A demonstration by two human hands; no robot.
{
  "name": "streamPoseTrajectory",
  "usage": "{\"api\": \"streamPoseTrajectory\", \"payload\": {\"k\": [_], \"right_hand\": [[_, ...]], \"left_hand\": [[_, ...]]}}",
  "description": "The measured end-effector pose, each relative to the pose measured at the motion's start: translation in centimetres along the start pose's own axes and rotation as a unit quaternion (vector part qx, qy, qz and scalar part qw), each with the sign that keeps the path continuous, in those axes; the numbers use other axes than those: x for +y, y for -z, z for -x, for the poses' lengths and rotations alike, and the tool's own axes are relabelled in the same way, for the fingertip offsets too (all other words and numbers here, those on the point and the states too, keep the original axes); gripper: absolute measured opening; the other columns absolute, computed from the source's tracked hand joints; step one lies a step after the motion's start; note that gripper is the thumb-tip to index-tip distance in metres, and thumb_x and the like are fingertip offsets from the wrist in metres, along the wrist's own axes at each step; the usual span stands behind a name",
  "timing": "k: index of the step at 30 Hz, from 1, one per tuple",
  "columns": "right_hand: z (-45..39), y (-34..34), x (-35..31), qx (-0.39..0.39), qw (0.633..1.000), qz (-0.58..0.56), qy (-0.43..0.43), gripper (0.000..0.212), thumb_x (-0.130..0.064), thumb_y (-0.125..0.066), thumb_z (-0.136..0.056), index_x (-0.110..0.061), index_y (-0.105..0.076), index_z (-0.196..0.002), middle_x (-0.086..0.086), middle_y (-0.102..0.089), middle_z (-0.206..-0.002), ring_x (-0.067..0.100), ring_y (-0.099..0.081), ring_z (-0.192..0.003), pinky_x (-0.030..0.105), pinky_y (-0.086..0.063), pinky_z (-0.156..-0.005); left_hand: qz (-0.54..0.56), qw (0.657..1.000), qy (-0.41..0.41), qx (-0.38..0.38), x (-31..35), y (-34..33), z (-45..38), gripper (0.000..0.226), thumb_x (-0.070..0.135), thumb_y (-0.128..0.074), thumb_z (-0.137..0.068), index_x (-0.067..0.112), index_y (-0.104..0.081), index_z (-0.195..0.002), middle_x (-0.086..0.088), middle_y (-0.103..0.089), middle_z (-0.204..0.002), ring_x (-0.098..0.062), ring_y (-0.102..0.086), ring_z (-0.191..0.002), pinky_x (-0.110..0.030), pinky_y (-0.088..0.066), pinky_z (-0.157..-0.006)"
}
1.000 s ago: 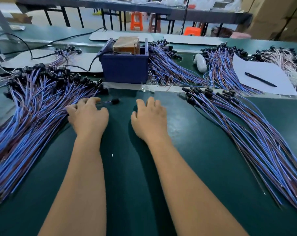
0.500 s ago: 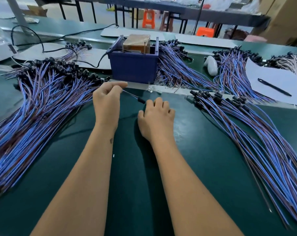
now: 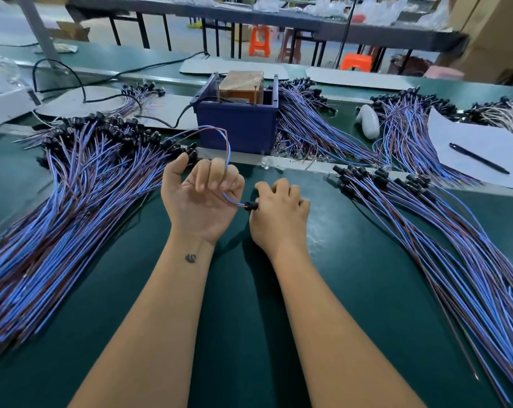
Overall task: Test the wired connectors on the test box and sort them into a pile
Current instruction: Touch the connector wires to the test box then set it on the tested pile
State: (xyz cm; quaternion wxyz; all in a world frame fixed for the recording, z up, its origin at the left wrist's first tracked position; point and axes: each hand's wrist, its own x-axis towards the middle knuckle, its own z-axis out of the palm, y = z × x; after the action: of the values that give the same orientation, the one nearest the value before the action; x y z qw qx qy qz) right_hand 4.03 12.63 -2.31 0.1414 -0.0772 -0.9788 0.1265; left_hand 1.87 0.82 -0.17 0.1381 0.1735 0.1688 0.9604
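- The green table carries everything; the blue test box stands at its far middle.
- A big pile of blue-and-brown wires fans out left of the test box, and a second pile lies to its right.
- The left hand, palm up just in front of the test box, curls its fingers round one looped wire.
- The right hand, beside the left, pinches that wire's black connector.
- A pen lies on white paper, far right of the test box.
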Motion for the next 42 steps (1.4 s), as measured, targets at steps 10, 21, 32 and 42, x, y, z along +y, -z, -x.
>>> {"api": "streamPoseTrajectory", "payload": {"k": [10,21,32,42], "right_hand": [[-0.8,-0.1,0.7,0.020,0.990,-0.134,-0.028,0.036,-0.017,-0.040,-0.097,-0.036,-0.062,-0.119,-0.003,-0.055,-0.114,0.022,-0.041,-0.115,0.033,-0.023,-0.088],[-1.2,1.9,2.0,0.054,0.709,-0.686,-0.154,0.030,-0.023,-0.037,-0.102,-0.018,-0.066,-0.097,0.000,-0.071,-0.075,0.011,-0.062,-0.062,0.024,-0.047,-0.064],[-1.6,1.6,2.3,0.118,0.662,-0.715,-0.188,0.027,-0.032,-0.048,-0.101,-0.019,-0.062,-0.082,-0.005,-0.059,-0.053,0.008,-0.051,-0.046,0.021,-0.042,-0.047],[-1.0,1.0,1.2,0.064,0.840,-0.534,-0.071,0.025,-0.012,-0.049,-0.096,-0.016,-0.064,-0.077,-0.008,-0.042,-0.052,0.012,-0.035,-0.051,0.027,-0.031,-0.052]], "left_hand": [[0.178,0.979,0.065,0.071,0.0,0.6,-0.2,0.039,0.027,-0.050,-0.087,0.011,-0.040,-0.053,0.001,-0.035,-0.052,-0.013,-0.030,-0.052,-0.023,-0.027,-0.053],[-0.373,0.879,0.295,0.022,-1.7,-1.0,-0.6,0.034,0.026,-0.040,-0.095,0.016,-0.048,-0.064,0.002,-0.041,-0.058,-0.011,-0.035,-0.050,-0.022,-0.027,-0.051],[-0.440,0.857,0.256,-0.077,-1.6,-0.6,-0.5,0.041,0.030,-0.046,-0.088,0.013,-0.073,-0.062,-0.019,-0.075,-0.090,-0.027,-0.068,-0.107,-0.017,-0.051,-0.086],[-0.531,0.835,0.037,0.144,-0.7,0.9,-1.6,0.010,0.026,-0.057,-0.095,0.025,-0.060,-0.085,0.006,-0.065,-0.088,-0.010,-0.063,-0.086,-0.032,-0.049,-0.082]]}}
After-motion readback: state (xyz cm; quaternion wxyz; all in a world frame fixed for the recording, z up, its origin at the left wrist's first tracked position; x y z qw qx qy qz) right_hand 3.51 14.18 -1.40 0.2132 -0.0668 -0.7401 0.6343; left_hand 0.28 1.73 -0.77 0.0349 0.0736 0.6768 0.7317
